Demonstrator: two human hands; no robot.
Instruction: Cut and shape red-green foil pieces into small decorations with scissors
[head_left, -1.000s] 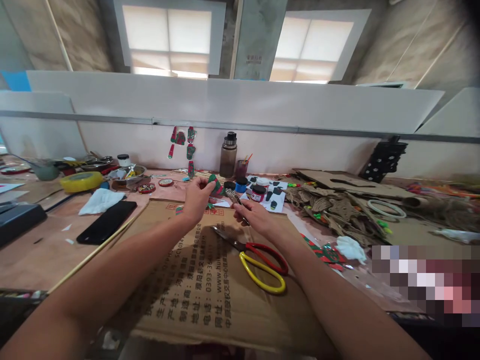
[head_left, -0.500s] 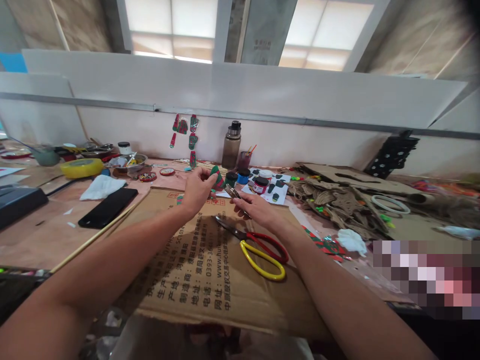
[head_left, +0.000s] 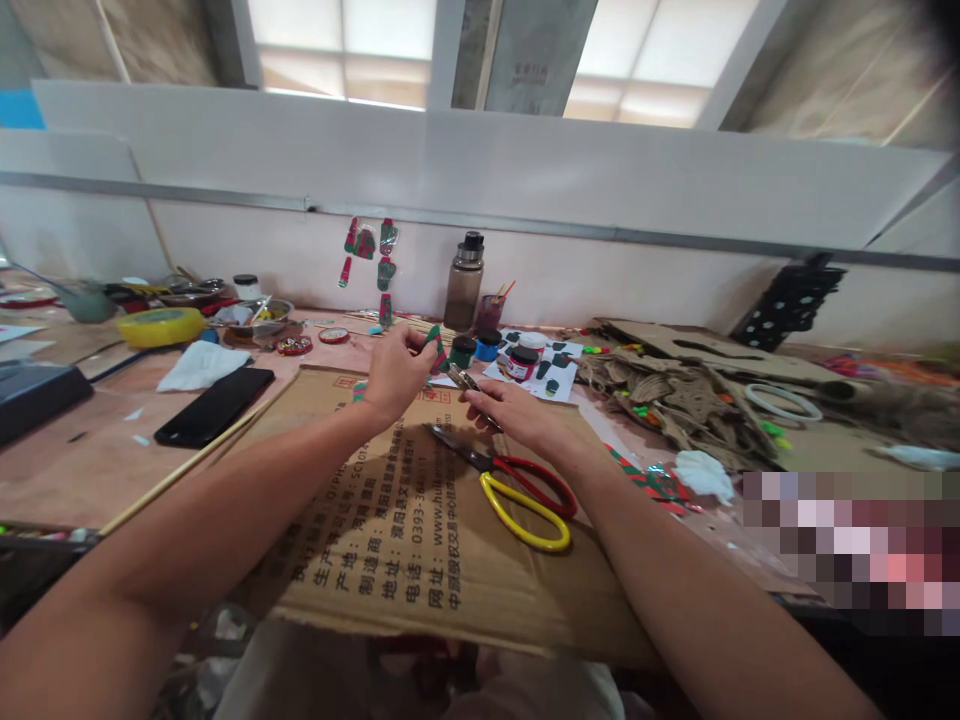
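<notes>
Only one view here, the head cam, so picture a clock centred on the cardboard [head_left: 517,605] with 12 toward the wall.

The red-and-green piece [head_left: 435,348] is up past the far edge of the printing, just shy of 12. The left hand [head_left: 394,372] has it pinched, thumb and index pressed together with no gap I can see, other fingers tucked behind. The right hand [head_left: 514,408] is wrapped round a slim metal tool [head_left: 469,385], thumb on top, fingers curled under. Can't tell if the tool touches the piece or is only just beside it.

My read on the hold: pinching from the 9 o'clock side steadies the piece and leaves its tool-facing side bare. The cardboard probably guards the tabletop, and the scissors [head_left: 484,464] look parked at about 3 to stay in reach; neither hand is on them.

As for aim, the piece's narrow end points near 12, long axis roughly 12 to 6, though the fingers cover some of it. The tool's nose points between 10 and 11, its tail toward 4 or 5. The scissors' blades point to 10. Bottle [head_left: 465,285] at 12, phone [head_left: 216,406] around 10.
</notes>
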